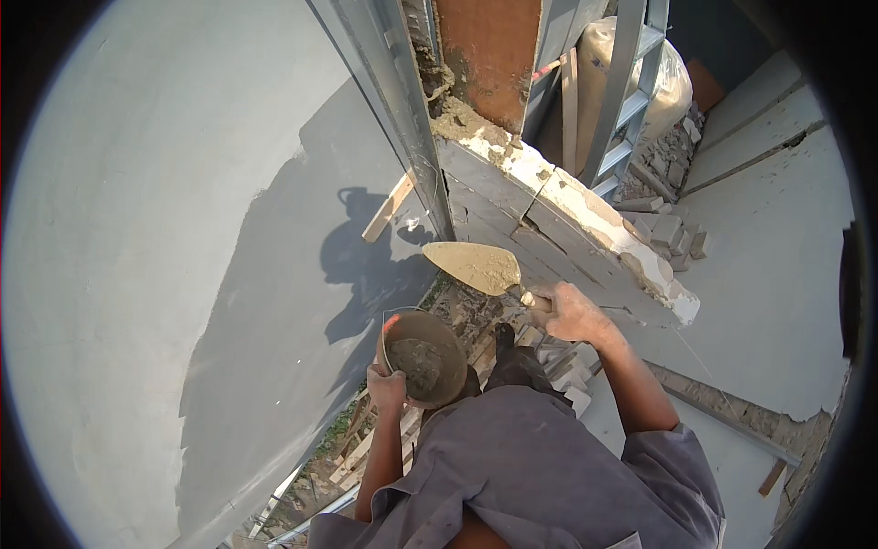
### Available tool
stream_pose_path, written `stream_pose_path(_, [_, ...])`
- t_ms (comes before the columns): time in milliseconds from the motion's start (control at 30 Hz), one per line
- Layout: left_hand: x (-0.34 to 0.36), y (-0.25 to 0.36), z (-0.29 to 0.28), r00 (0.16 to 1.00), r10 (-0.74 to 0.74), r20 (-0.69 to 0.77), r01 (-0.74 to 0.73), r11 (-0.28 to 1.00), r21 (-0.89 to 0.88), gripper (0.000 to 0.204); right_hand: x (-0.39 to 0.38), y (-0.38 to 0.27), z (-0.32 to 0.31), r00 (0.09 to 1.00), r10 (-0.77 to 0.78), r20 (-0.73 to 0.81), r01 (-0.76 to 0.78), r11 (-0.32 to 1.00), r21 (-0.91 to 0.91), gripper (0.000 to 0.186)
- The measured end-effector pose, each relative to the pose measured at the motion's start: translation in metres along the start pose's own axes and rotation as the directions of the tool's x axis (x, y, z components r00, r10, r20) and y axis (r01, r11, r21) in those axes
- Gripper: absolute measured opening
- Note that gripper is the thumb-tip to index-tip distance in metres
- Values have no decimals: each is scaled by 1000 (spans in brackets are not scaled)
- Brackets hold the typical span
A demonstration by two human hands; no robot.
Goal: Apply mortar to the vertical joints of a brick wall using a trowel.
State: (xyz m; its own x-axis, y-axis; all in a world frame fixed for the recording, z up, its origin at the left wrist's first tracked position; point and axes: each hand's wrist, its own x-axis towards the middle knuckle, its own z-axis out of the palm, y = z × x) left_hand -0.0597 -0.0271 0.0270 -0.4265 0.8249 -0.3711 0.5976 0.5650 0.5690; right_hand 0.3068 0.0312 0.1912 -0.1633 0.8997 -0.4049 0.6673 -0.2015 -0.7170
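Observation:
My right hand point(578, 314) is closed round the wooden handle of a trowel point(476, 265). Its pointed blade reaches left toward the grey wall, with mortar smeared over its face. My left hand point(386, 388) grips the rim of a round bucket point(450, 350) at its left side. Inside the bucket lies wet grey mortar point(414, 362). Just beyond the trowel runs a low block wall point(512, 210), its top edge patched with pale, rough mortar point(604, 227).
A large grey wall point(247, 165) fills the left, with a shadow on it. A metal post point(402, 101) meets the block wall's left end. Behind it stand a metal ladder point(629, 101) and a wrapped sack point(672, 82). Broken blocks point(672, 229) lie at the right; wood scraps and rubble lie below me.

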Motion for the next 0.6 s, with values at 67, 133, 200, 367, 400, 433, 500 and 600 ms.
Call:
stream_pose_path(67, [7, 36, -4, 992, 128, 10, -128, 992, -12, 22, 12, 31, 47, 994, 44, 102, -18, 971, -237, 17])
stream_pose_path(133, [9, 77, -11, 970, 242, 18, -241, 969, -60, 18, 29, 31, 88, 991, 40, 130, 13, 923, -385, 16])
stream_pose_path(200, [2, 126, -22, 943, 328, 59, -328, 945, -22, 16, 38, 23, 126, 992, -113, 61, 128, 893, -431, 15])
stream_pose_path(367, [9, 193, -37, 859, 511, -14, -510, 855, -97, 15, 36, -37, 55, 946, -288, 147, 322, 799, -507, 16])
stream_pose_path(400, [11, 199, -33, 814, 581, -9, -579, 811, -84, 15, 34, -45, 31, 967, -242, 82, 247, 801, -546, 16])
stream_pose_path(433, [8, 206, -32, 802, 597, -3, -596, 799, -82, 15, 43, -47, 26, 977, -210, -46, 115, 691, -714, 18])
stream_pose_path(500, [-4, 232, -33, 830, 557, 24, -557, 830, -11, 15, 60, -49, 11, 990, -118, 77, 137, 692, -709, 17])
stream_pose_path(600, [-20, 267, -34, 786, 617, 43, -600, 777, -188, 15, 84, -7, -16, 982, -99, 163, 179, 776, -604, 17])
